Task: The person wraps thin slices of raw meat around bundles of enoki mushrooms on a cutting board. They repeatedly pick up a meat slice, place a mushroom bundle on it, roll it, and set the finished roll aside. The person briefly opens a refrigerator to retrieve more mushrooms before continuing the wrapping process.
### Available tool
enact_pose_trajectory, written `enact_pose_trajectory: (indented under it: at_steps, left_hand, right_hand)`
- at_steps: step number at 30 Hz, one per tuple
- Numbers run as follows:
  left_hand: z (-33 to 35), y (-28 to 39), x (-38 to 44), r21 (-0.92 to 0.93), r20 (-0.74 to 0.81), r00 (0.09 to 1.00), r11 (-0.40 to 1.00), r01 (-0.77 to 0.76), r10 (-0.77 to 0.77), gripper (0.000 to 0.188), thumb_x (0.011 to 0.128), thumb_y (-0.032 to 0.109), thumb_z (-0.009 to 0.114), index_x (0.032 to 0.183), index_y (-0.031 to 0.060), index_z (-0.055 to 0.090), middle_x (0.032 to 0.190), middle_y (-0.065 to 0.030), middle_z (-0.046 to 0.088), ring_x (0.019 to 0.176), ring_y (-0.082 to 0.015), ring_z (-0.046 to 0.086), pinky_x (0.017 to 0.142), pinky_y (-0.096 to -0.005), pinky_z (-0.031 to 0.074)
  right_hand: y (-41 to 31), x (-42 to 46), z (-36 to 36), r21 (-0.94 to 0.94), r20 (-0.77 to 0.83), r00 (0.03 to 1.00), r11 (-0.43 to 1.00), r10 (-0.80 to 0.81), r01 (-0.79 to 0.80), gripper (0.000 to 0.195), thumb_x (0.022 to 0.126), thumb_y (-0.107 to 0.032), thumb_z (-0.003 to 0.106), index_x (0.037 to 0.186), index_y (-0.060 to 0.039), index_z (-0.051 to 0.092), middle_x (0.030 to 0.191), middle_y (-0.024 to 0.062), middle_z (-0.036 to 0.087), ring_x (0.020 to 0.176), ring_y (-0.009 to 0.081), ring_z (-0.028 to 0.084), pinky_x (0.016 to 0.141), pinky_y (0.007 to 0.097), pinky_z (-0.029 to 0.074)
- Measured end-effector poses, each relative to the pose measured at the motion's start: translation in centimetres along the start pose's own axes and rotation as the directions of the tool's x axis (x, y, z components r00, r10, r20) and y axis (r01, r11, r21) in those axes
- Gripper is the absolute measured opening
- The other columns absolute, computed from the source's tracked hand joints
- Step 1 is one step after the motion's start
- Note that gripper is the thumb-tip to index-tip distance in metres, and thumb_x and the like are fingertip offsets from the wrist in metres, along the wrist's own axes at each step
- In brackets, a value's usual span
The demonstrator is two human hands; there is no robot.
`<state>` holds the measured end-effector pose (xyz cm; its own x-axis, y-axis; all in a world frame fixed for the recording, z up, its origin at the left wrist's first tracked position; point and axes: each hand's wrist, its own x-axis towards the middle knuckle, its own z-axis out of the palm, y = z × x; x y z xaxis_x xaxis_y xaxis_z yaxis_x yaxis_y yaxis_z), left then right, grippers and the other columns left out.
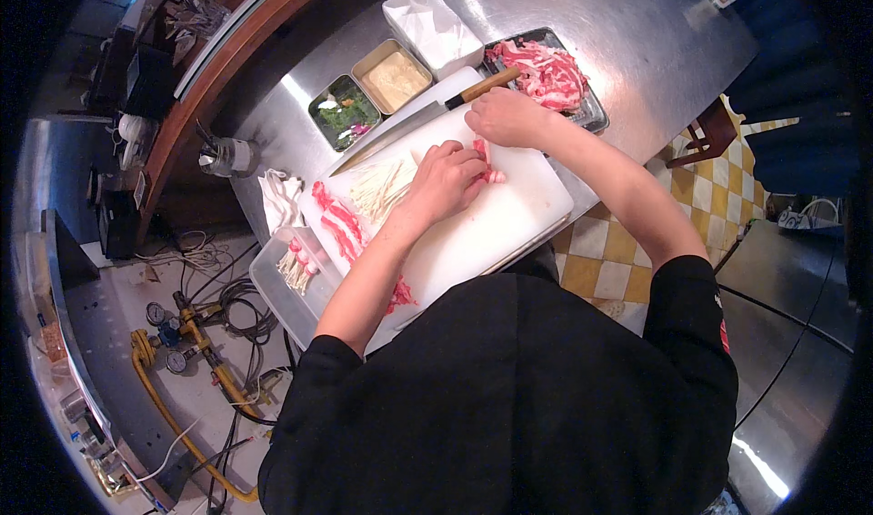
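On a white cutting board (525, 201), my left hand (447, 181) rests with bent fingers on a thin slice of red and white meat (481, 150). A pale rolled end (496, 177) shows beside its fingertips. My right hand (508, 116) is just beyond, fingers curled down near the slice's far end; whatever is between them is hidden. Loose enoki mushrooms (382, 188) lie left of my left hand. More meat slices (339, 222) line the board's left side, partly behind my left forearm. A kitchen knife (395, 136) with a wooden handle lies along the far edge.
A black tray (597, 116) holds sliced meat. Paste fills one metal container (426, 78); greens fill another (317, 116). Near them stands a white lined box (470, 48). Meat-wrapped enoki bundles (298, 266) sit in a plastic tub (262, 273) beside a white cloth (279, 198).
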<state>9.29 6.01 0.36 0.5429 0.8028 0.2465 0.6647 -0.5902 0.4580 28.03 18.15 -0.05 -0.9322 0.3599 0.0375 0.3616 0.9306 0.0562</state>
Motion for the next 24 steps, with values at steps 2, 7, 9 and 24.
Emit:
enact_pose_trajectory:
  at_steps: [2,7,9,24]
  left_hand:
    - [0.0,0.1,0.1,-0.003,-0.016,1.000,1.000,-0.011,0.011,0.018,0.079,0.017,0.077,0.097,0.0104,0.076,0.108,-0.0026,0.073,0.102,-0.0266,0.061,0.088,-0.0394,0.049]
    - [0.2,0.0,-0.1,-0.029,-0.032,0.999,1.000,0.009,-0.010,0.018,0.081,0.020,0.077,0.097,0.0108,0.076,0.106,-0.0025,0.074,0.102,-0.0273,0.060,0.089,-0.0395,0.050]
    - [0.3,0.0,-0.2,-0.034,-0.037,0.999,0.999,0.015,-0.016,0.019,0.082,0.021,0.077,0.097,0.0103,0.076,0.104,-0.0025,0.074,0.101,-0.0270,0.060,0.089,-0.0394,0.050]
    - [0.6,-0.1,-0.2,-0.031,-0.014,1.000,1.000,-0.003,0.003,0.019,0.077,0.012,0.077,0.096,0.0067,0.074,0.104,-0.0057,0.074,0.098,-0.0292,0.062,0.088,-0.0391,0.051]
  right_hand:
    - [0.0,0.4,0.1,-0.066,0.038,0.999,0.998,-0.007,0.009,0.016,0.091,-0.017,0.056,0.089,-0.0063,0.068,0.084,0.0116,0.074,0.079,0.0271,0.073,0.072,0.0401,0.055]
    - [0.3,0.8,-0.3,-0.058,0.139,0.981,0.990,0.133,-0.126,0.016,0.091,-0.016,0.056,0.091,-0.0051,0.068,0.086,0.0132,0.075,0.078,0.0272,0.074,0.070,0.0403,0.056]
    - [0.7,0.5,-0.6,-0.069,0.134,0.968,0.977,0.210,-0.202,0.016,0.091,-0.015,0.057,0.092,-0.0047,0.068,0.086,0.0137,0.075,0.079,0.0278,0.074,0.070,0.0405,0.057]
    - [0.9,-0.8,-0.4,0.006,0.036,0.999,1.000,-0.014,0.014,0.017,0.087,-0.020,0.062,0.084,-0.0046,0.068,0.087,0.0099,0.069,0.090,0.0269,0.068,0.080,0.0401,0.054]
